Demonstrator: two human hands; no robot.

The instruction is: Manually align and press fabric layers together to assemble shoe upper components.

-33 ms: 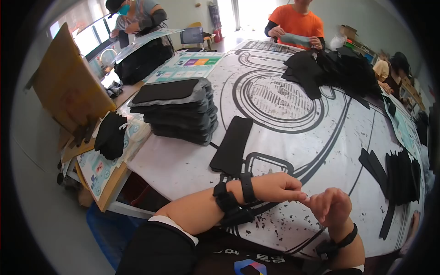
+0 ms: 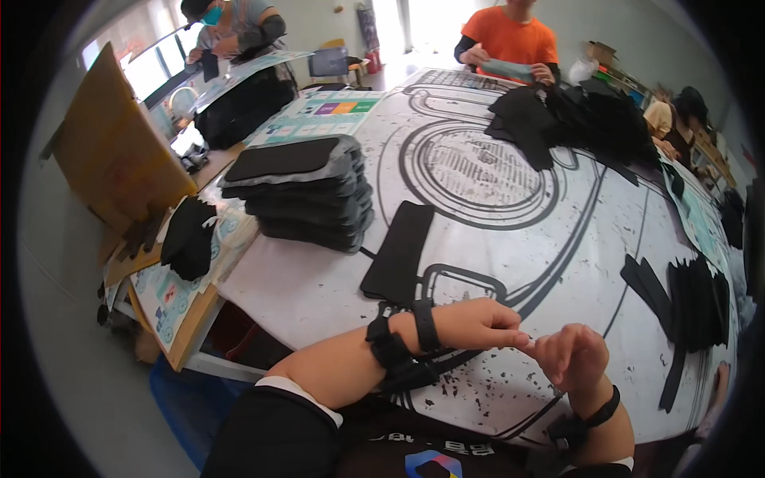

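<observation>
Hardly anything is moved since the earlier frame: everything in view is shifted slightly leftward together, so no handling is shown as advanced by it. One extended digit of the left hand [image 2: 478, 323] is brought against a fingertip of the right hand [image 2: 574, 354] above the worktop [image 2: 311, 295]. On the left hand the other fingers are folded in; on the right they are curled more loosely. No object is seen held by either, though the palms are hidden. A black piece [image 2: 397, 251] is laid flat just beyond the left wrist, ungrasped. Beyond it to the left, a stack [image 2: 295, 191] is set; on the right, black strips [image 2: 697, 307] are bunched, well apart from the right hand.
</observation>
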